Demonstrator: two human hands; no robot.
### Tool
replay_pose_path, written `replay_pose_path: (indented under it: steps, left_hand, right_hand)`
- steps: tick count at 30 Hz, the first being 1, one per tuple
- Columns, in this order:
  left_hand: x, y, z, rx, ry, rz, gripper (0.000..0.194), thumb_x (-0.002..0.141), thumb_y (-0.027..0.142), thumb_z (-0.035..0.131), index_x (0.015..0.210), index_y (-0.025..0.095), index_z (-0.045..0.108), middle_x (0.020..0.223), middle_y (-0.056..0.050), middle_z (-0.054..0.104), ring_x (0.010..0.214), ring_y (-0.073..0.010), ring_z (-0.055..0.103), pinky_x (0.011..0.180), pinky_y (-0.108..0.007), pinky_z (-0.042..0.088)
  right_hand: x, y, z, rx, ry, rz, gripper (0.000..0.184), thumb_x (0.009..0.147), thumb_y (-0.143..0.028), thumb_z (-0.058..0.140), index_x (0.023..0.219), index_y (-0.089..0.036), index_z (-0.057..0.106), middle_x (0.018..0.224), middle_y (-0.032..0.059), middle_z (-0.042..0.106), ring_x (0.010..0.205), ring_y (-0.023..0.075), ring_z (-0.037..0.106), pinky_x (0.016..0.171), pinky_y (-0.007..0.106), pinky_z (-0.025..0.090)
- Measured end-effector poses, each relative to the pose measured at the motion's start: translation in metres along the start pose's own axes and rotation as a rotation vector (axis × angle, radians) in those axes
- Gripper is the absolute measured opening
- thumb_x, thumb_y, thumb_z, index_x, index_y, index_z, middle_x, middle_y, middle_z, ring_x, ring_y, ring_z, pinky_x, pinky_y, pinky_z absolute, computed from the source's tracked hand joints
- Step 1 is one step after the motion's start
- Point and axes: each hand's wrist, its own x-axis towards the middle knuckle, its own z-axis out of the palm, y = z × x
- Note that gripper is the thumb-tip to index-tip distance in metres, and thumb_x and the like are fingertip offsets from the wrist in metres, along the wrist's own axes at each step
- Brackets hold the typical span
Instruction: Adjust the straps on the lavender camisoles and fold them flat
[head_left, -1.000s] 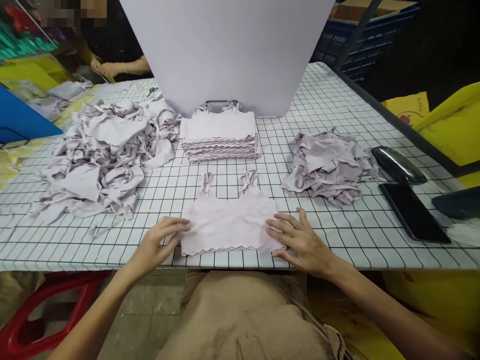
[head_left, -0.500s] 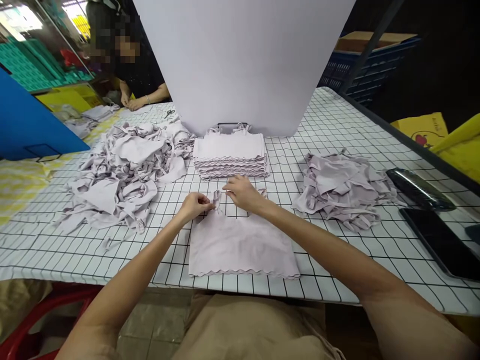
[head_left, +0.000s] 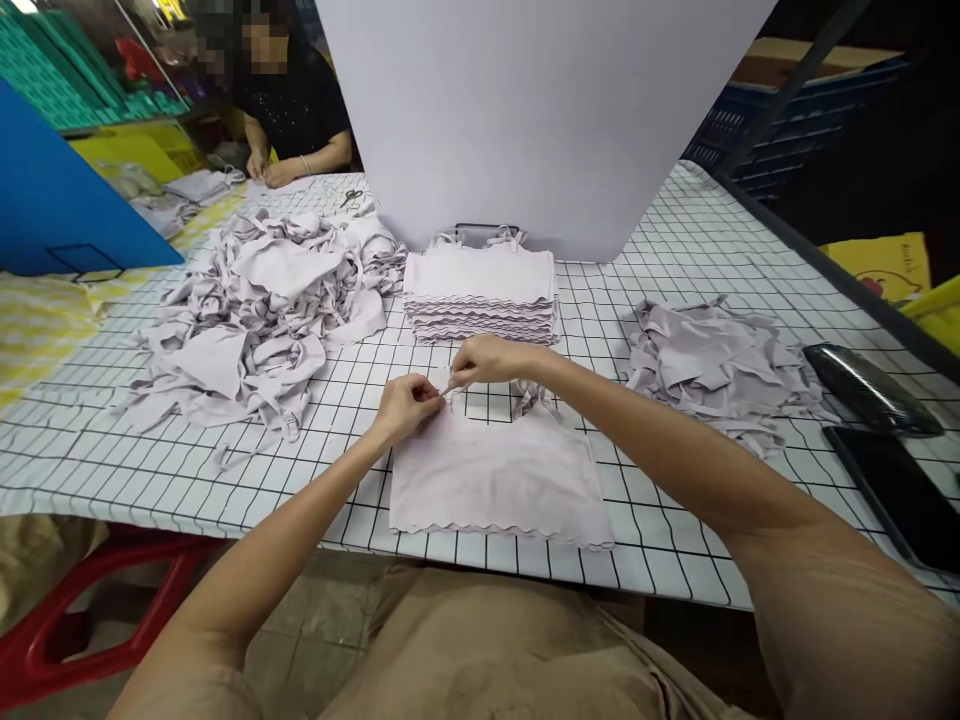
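A pale lilac strappy top (head_left: 499,480) lies flat on the grid-patterned cloth in front of me, its scalloped hem towards me. My left hand (head_left: 409,405) pinches the left shoulder strap low down, where it meets the body. Just beyond, my right hand (head_left: 484,362) has its fingertips closed on the same strap, higher up. The right strap (head_left: 532,398) lies loosely bunched on the cloth. Behind my hands is a neat stack of matching tops (head_left: 480,290), hems facing me.
A tangled heap of tops (head_left: 262,310) lies on the left, a smaller pile (head_left: 720,360) on the right. Beside that are a phone (head_left: 896,495) and a shiny dark case (head_left: 870,388). A white board (head_left: 540,120) stands behind the stack. A co-worker (head_left: 292,110) sits at the far left.
My right hand has come down to the left strap and closed on it, beside my left hand. The whole view has shifted slightly.
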Motion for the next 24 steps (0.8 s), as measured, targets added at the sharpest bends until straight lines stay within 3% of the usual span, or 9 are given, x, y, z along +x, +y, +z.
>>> replay_pose_path:
  steps: [3, 7, 10, 13, 15, 17, 19, 22, 24]
  left_hand:
    - [0.001, 0.001, 0.000, 0.007, 0.014, -0.014, 0.012, 0.066, 0.024, 0.075, 0.061, 0.019, 0.065, 0.062, 0.000, 0.064, 0.060, -0.0148, 0.055, 0.059, -0.028, 0.041]
    - [-0.007, 0.014, -0.010, 0.006, 0.057, 0.023, 0.007, 0.066, 0.019, 0.077, 0.069, 0.019, 0.071, 0.073, -0.002, 0.068, 0.069, -0.0165, 0.059, 0.068, -0.030, 0.047]
    - [-0.032, 0.034, -0.012, -0.224, 0.022, 0.024, 0.017, 0.077, 0.030, 0.075, 0.089, 0.018, 0.076, 0.089, -0.007, 0.073, 0.080, -0.0189, 0.065, 0.082, -0.035, 0.053]
    - [-0.059, 0.053, -0.001, -0.763, -0.267, -0.213, 0.039, 0.088, 0.051, 0.068, 0.098, 0.013, 0.075, 0.089, -0.011, 0.075, 0.081, -0.0198, 0.069, 0.085, -0.038, 0.057]
    - [-0.071, 0.059, 0.010, -1.066, -0.320, -0.336, 0.037, 0.086, 0.049, 0.073, 0.093, 0.012, 0.075, 0.084, -0.009, 0.074, 0.076, -0.0168, 0.069, 0.079, -0.033, 0.059]
    - [-0.076, 0.061, 0.018, -1.227, -0.261, -0.374, 0.026, 0.080, 0.036, 0.082, 0.082, 0.012, 0.073, 0.077, -0.005, 0.072, 0.070, -0.0130, 0.067, 0.070, -0.025, 0.058]
    - [-0.077, 0.061, 0.022, -1.281, -0.218, -0.392, 0.019, 0.077, 0.027, 0.085, 0.079, 0.011, 0.074, 0.081, -0.006, 0.074, 0.073, -0.0139, 0.069, 0.071, -0.025, 0.059]
    - [-0.078, 0.059, 0.022, -1.305, -0.216, -0.412, 0.018, 0.077, 0.025, 0.084, 0.083, 0.010, 0.076, 0.097, -0.010, 0.077, 0.089, -0.0212, 0.073, 0.087, -0.037, 0.061]
    - [-0.080, 0.059, 0.022, -1.284, -0.207, -0.404, 0.018, 0.077, 0.024, 0.084, 0.085, 0.010, 0.078, 0.097, -0.011, 0.077, 0.090, -0.0214, 0.073, 0.086, -0.037, 0.061]
  right_hand:
    - [-0.022, 0.013, -0.017, -0.029, 0.073, 0.047, 0.025, 0.087, -0.035, 0.067, 0.069, -0.019, 0.073, 0.069, 0.0022, 0.068, 0.065, 0.0148, 0.054, 0.072, 0.035, 0.038]
    - [-0.052, 0.020, -0.022, -0.105, 0.310, 0.045, 0.022, 0.089, -0.033, 0.067, 0.072, -0.020, 0.074, 0.067, 0.0030, 0.068, 0.073, 0.0186, 0.056, 0.082, 0.043, 0.041]
    - [-0.066, 0.004, 0.001, -0.259, 0.536, -0.004, 0.021, 0.092, -0.027, 0.065, 0.074, -0.019, 0.072, 0.069, 0.0050, 0.070, 0.082, 0.0233, 0.056, 0.092, 0.054, 0.039]
    - [-0.073, -0.022, 0.040, -0.456, 0.659, -0.113, 0.028, 0.097, -0.020, 0.056, 0.074, -0.015, 0.071, 0.069, 0.0085, 0.070, 0.082, 0.0244, 0.055, 0.096, 0.056, 0.039]
    - [-0.078, -0.035, 0.065, -0.523, 0.689, -0.224, 0.033, 0.101, -0.024, 0.051, 0.077, -0.013, 0.072, 0.070, 0.0100, 0.070, 0.078, 0.0236, 0.055, 0.095, 0.055, 0.041]
    - [-0.085, -0.040, 0.080, -0.442, 0.713, -0.336, 0.035, 0.102, -0.033, 0.051, 0.087, -0.011, 0.074, 0.074, 0.0097, 0.071, 0.072, 0.0210, 0.055, 0.090, 0.049, 0.045]
    - [-0.091, -0.037, 0.085, -0.233, 0.762, -0.345, 0.036, 0.102, -0.038, 0.050, 0.094, -0.013, 0.075, 0.078, 0.0084, 0.072, 0.069, 0.0184, 0.055, 0.081, 0.040, 0.046]
    - [-0.093, -0.029, 0.084, 0.105, 0.772, -0.154, 0.034, 0.100, -0.040, 0.055, 0.086, -0.018, 0.077, 0.076, 0.0064, 0.071, 0.074, 0.0185, 0.054, 0.072, 0.034, 0.043]
    - [-0.088, -0.027, 0.084, 0.298, 0.660, -0.045, 0.034, 0.094, -0.048, 0.063, 0.078, -0.021, 0.077, 0.073, 0.0051, 0.070, 0.079, 0.0201, 0.054, 0.074, 0.035, 0.042]
